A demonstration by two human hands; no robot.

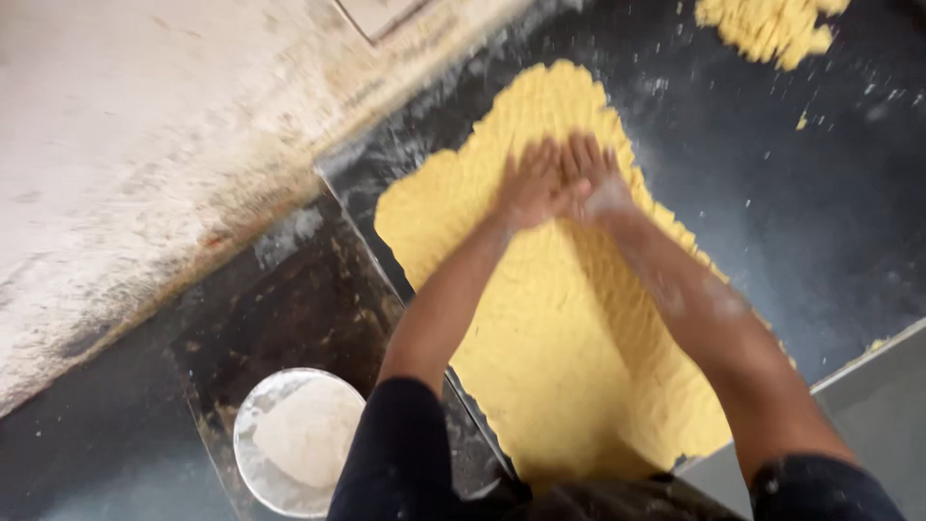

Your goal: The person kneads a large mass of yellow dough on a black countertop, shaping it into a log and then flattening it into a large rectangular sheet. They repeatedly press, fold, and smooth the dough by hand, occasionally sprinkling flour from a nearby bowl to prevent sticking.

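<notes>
A large flat sheet of yellow dough (569, 367) lies spread on a dark, flour-dusted counter (820, 212). My left hand (529, 183) and my right hand (593, 176) rest side by side on the dough's upper middle, palms down, fingers spread and touching each other. Both press flat on the dough and hold nothing. Flour coats my right wrist and forearm. Dark sleeves cover my upper arms at the bottom edge.
A second lump of yellow dough (767, 27) sits at the counter's far right. A round metal bowl of white flour (297, 439) stands on a lower dark surface at bottom left. A pale, floury floor (145, 145) fills the upper left.
</notes>
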